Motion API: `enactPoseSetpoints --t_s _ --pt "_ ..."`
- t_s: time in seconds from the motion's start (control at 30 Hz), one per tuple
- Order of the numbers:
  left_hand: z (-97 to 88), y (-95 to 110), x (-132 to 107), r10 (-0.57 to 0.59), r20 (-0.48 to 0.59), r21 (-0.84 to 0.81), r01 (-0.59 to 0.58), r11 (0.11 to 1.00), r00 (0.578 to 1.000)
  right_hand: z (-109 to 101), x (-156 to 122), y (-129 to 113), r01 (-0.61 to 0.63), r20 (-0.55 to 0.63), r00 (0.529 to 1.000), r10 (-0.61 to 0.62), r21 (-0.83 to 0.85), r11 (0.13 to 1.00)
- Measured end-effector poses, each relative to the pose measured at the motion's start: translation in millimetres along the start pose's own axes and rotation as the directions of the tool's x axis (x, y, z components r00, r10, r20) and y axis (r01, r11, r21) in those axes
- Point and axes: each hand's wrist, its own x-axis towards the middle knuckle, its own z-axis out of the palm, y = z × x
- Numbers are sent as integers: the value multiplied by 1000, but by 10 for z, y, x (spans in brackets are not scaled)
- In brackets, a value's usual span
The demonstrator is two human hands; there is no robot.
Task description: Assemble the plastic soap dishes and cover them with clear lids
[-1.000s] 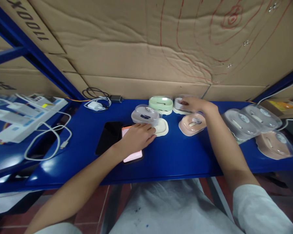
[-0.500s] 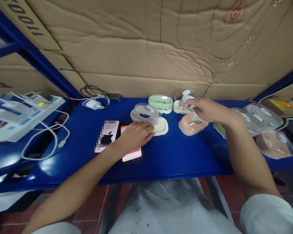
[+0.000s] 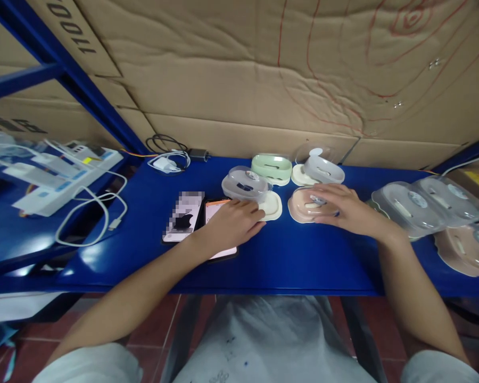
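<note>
My left hand point(image 3: 238, 221), fingers together and bent, grips the left end of a cream soap dish base point(image 3: 272, 206). Just behind it sits a grey soap dish point(image 3: 245, 183) with a clear lid. My right hand point(image 3: 341, 207) is closed around the right side of a pink soap dish point(image 3: 301, 205), its thumb at the near side and fingers over the clear lid. Behind stand a green soap dish point(image 3: 271, 169) and a grey soap dish tray point(image 3: 325, 171), which lies beside another cream base point(image 3: 301, 174) and an upright clear lid point(image 3: 314, 152).
Two phones, a pale one point(image 3: 183, 221) and one point(image 3: 223, 254) partly under my left hand, lie at left. Lidded grey dishes point(image 3: 399, 207) and a pink dish point(image 3: 463, 250) are grouped at right. A power strip point(image 3: 72, 175) and cables lie far left; a cardboard wall point(image 3: 223, 80) stands behind.
My right hand has left the grey tray at the back and come down onto the pink soap dish, which has shifted slightly left. My left hand stays at the cream base. The view has shifted.
</note>
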Motion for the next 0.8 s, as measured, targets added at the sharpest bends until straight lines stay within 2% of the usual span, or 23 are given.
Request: enactPoseSetpoints --t_s 0.07,0.23,0.3,0.37,0.43,0.5,0.6,0.8 --pt "11 44 -6 37 -2 -16 -37 999 999 7 22 -55 17 -41 999 -16 30 999" --pt "23 89 -11 54 15 -26 -54 998 998 -23 60 -181 -6 -247 969 -1 -27 1000" --pt "21 97 -9 58 28 -19 -58 998 998 -45 41 -267 51 -215 976 -44 25 998" --pt "20 106 -5 64 45 -19 -63 998 997 -38 9 -352 116 -108 988 -107 83 990" --pt "20 112 -2 60 67 -22 -59 998 996 10 -17 -407 148 -12 989 -148 82 986" --pt "22 113 0 50 85 -22 -48 999 995 77 -26 -425 162 33 986 -163 47 986" --pt "26 109 2 43 96 -21 -41 999 994 140 -13 -417 163 32 986 -164 28 986" --pt "21 106 3 56 98 -8 -55 998 994 119 7 -428 139 -32 990 -138 47 989"
